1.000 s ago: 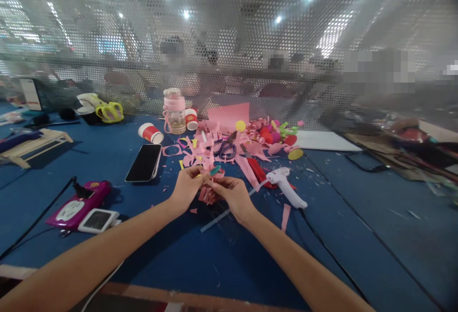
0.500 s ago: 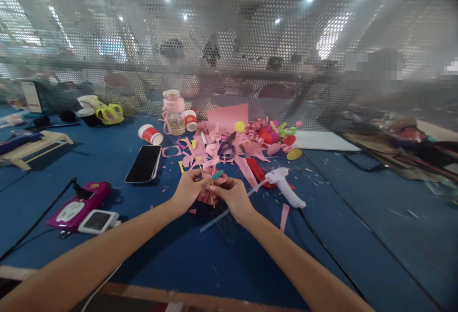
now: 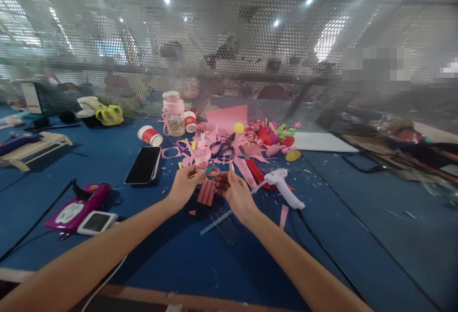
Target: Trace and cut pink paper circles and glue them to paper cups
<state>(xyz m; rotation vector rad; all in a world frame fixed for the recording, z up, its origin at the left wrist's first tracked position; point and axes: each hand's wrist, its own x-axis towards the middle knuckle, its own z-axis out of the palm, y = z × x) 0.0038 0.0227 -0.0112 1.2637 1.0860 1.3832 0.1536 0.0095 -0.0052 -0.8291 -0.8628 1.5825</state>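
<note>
My left hand (image 3: 182, 187) is closed in a pinch on a small pink paper piece (image 3: 214, 171) with a teal bit (image 3: 209, 168) at its edge. Its exact shape is partly hidden by the fingers. Just to its right, my right hand (image 3: 239, 195) is open, thumb raised and fingers apart, with nothing visible in it. A pink grooved block (image 3: 206, 192) lies on the table between the hands. Beyond them, scissors (image 3: 225, 150) rest on a heap of pink paper scraps (image 3: 255, 150). A clear glue stick (image 3: 216, 222) lies below my right hand.
A white glue gun (image 3: 284, 189) with a black cable lies to the right, beside a red tool (image 3: 258, 172). Leftward are a phone (image 3: 143, 165), a purple power strip (image 3: 77, 209), paper cups (image 3: 150, 136) and a bottle (image 3: 173, 115). A perforated metal screen (image 3: 229, 30) rises behind.
My right hand has let go of the pink paper piece and moved apart, its fingers opening. My left hand still holds the piece, slightly further left, and the grooved block shows more fully.
</note>
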